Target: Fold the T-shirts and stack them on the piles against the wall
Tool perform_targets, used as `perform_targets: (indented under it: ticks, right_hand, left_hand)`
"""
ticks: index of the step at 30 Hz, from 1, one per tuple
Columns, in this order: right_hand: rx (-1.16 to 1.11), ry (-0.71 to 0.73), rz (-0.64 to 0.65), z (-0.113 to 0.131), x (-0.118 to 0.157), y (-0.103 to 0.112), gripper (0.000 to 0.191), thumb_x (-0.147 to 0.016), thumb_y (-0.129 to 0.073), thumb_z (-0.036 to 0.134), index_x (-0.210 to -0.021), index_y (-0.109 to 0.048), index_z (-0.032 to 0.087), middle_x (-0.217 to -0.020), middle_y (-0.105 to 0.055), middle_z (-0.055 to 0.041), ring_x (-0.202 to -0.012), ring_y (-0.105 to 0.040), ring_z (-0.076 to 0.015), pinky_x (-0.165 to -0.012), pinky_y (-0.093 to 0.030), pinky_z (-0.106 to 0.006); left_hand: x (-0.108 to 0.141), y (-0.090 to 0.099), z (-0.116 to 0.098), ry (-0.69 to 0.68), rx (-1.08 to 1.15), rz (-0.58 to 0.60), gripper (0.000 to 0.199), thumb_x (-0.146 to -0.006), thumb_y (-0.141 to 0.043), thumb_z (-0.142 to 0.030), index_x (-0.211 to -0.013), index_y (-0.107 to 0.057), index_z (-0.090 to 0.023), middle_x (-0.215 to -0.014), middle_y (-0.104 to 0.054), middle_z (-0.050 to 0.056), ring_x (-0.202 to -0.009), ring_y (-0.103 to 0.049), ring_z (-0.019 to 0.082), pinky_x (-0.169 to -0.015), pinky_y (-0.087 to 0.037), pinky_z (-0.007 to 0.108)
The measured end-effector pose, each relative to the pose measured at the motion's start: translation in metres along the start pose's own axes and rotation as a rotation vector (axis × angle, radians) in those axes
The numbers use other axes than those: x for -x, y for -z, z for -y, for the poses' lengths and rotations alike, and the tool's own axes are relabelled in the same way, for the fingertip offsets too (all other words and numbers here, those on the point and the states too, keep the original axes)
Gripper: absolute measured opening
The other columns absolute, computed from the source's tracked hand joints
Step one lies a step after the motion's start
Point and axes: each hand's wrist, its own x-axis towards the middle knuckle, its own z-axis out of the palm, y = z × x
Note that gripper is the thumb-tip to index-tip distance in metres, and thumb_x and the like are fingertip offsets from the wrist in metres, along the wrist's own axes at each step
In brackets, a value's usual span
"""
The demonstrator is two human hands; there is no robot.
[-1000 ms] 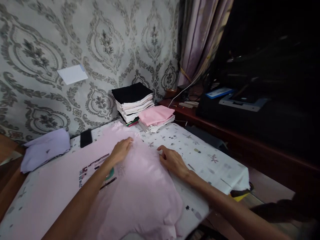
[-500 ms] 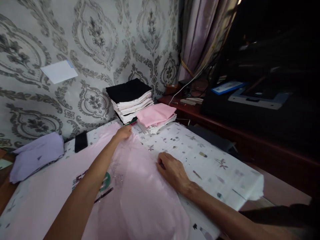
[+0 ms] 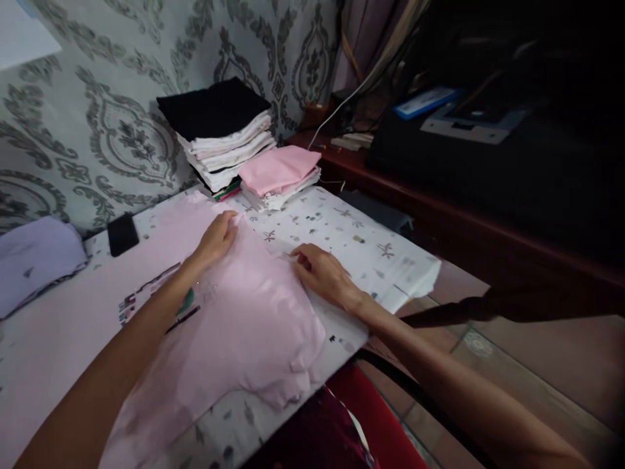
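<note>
Nearest, draped wide over the table and at its near edge, a pale pink shirt [image 3: 254, 312], printed side up, with part of the print [image 3: 146, 296] under the left forearm. By the look of it, laid out but neither folded nor flattened; ripples and a bunched near edge left to deal with. At the shirt's right edge, the right hand [image 3: 322, 273] with fingers curled inward; too dim there to tell whether pinching cloth. Farther up, the left hand [image 3: 217, 240], thumb and fingers pinching a gathered bit of fabric.

Beneath, a white patterned tablecloth [image 3: 317, 225]. Beyond the shirt, a folded lilac cloth [image 3: 39, 260] and a dark phone [image 3: 123, 234]; then a pink cloth [image 3: 280, 169] on a low white pile, just beside a taller stack of folded clothes [image 3: 215, 114], black on top. Farther back, a dark red cabinet [image 3: 439, 218], scroll-patterned wallpaper [image 3: 131, 143] and a tied curtain [image 3: 361, 32].
</note>
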Motion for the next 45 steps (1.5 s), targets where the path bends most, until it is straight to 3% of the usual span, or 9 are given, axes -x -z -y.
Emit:
perform_targets:
  ticks: [6,11,15,20,24,28,33,38,45]
  right_hand:
    - [0.000,0.372,0.096,0.000,0.071,0.011,0.019,-0.095,-0.052,0.030,-0.104,-0.065,0.019,-0.104,-0.058,-0.0098,-0.095,-0.056,-0.0213,-0.083,-0.049,-0.035]
    - [-0.019,0.233,0.056,0.006,0.108,0.006,0.019,-0.096,-0.053,0.032,-0.110,-0.059,0.020,-0.099,-0.060,-0.0085,-0.090,-0.059,-0.0215,-0.080,-0.050,-0.035]
    - [0.150,0.053,-0.095,0.013,0.118,-0.007,0.016,-0.089,-0.063,0.033,-0.097,-0.058,0.020,-0.097,-0.060,-0.0089,-0.092,-0.058,-0.0266,-0.084,-0.047,-0.044]
    - [0.099,0.026,-0.094,0.023,0.115,-0.014,0.014,-0.084,-0.059,0.020,-0.074,-0.050,0.022,-0.086,-0.060,-0.0055,-0.084,-0.055,-0.0237,-0.078,-0.045,-0.039]
    - [-0.311,-0.059,-0.100,0.030,0.114,-0.017,0.014,-0.087,-0.054,0.026,-0.075,-0.048,0.022,-0.073,-0.055,-0.0005,-0.068,-0.051,-0.0166,-0.064,-0.042,-0.030]
    - [-0.971,-0.342,-0.028,0.038,0.117,-0.020,0.028,-0.080,-0.067,0.042,-0.080,-0.048,0.022,-0.064,-0.052,0.0045,-0.055,-0.048,-0.0115,-0.051,-0.039,-0.024]
    - [-1.478,-0.527,0.271,0.045,0.130,-0.004,0.036,-0.068,-0.082,0.036,-0.092,-0.063,0.016,-0.072,-0.064,-0.0005,-0.060,-0.057,-0.0118,-0.063,-0.048,-0.026]
    - [-1.278,-0.521,0.504,0.027,0.152,0.003,0.032,-0.067,-0.084,0.040,-0.067,-0.066,0.013,-0.052,-0.052,0.0034,-0.045,-0.038,-0.0054,-0.047,-0.032,-0.022]
    - [-0.624,-0.353,0.338,-0.003,0.171,0.001,0.047,-0.073,-0.068,0.060,-0.057,-0.057,0.017,-0.054,-0.046,0.0025,-0.054,-0.038,-0.0103,-0.052,-0.030,-0.024]
  left_hand:
    - [0.096,-0.003,-0.066,-0.238,-0.030,0.142,0.035,-0.097,-0.039,-0.026,-0.129,-0.050,-0.020,-0.137,-0.053,0.012,-0.133,-0.045,0.025,-0.114,-0.035,0.044]
    - [0.136,-0.014,-0.098,-0.260,-0.028,0.279,0.033,-0.100,-0.038,-0.034,-0.128,-0.051,-0.024,-0.147,-0.048,0.010,-0.138,-0.042,0.026,-0.116,-0.035,0.047]
    - [0.124,-0.021,-0.100,-0.300,0.023,0.217,0.031,-0.100,-0.036,-0.028,-0.125,-0.054,-0.022,-0.141,-0.054,0.010,-0.133,-0.047,0.024,-0.114,-0.038,0.044]
    - [0.080,-0.024,-0.104,-0.220,-0.030,0.179,0.035,-0.098,-0.036,-0.021,-0.127,-0.054,-0.023,-0.126,-0.065,0.008,-0.119,-0.057,0.023,-0.102,-0.046,0.039]
    - [0.045,-0.022,-0.111,-0.092,-0.108,0.285,0.030,-0.094,-0.046,-0.021,-0.121,-0.059,-0.025,-0.115,-0.070,0.005,-0.106,-0.064,0.024,-0.088,-0.048,0.034]
    - [0.032,-0.021,-0.112,-0.072,-0.119,0.352,0.018,-0.090,-0.048,-0.018,-0.096,-0.064,-0.023,-0.095,-0.073,0.003,-0.088,-0.065,0.022,-0.075,-0.045,0.031]
    - [0.043,-0.027,-0.112,-0.063,-0.135,0.261,0.019,-0.093,-0.043,-0.020,-0.098,-0.061,-0.024,-0.096,-0.072,0.002,-0.089,-0.063,0.021,-0.074,-0.043,0.030]
    - [0.057,-0.034,-0.113,-0.093,-0.138,0.191,0.024,-0.097,-0.037,-0.020,-0.110,-0.058,-0.022,-0.104,-0.069,0.007,-0.094,-0.063,0.023,-0.080,-0.047,0.035]
    - [0.117,-0.022,-0.120,-0.208,-0.007,0.176,0.041,-0.096,-0.044,-0.026,-0.136,-0.046,-0.018,-0.129,-0.060,0.013,-0.122,-0.054,0.026,-0.107,-0.041,0.048]
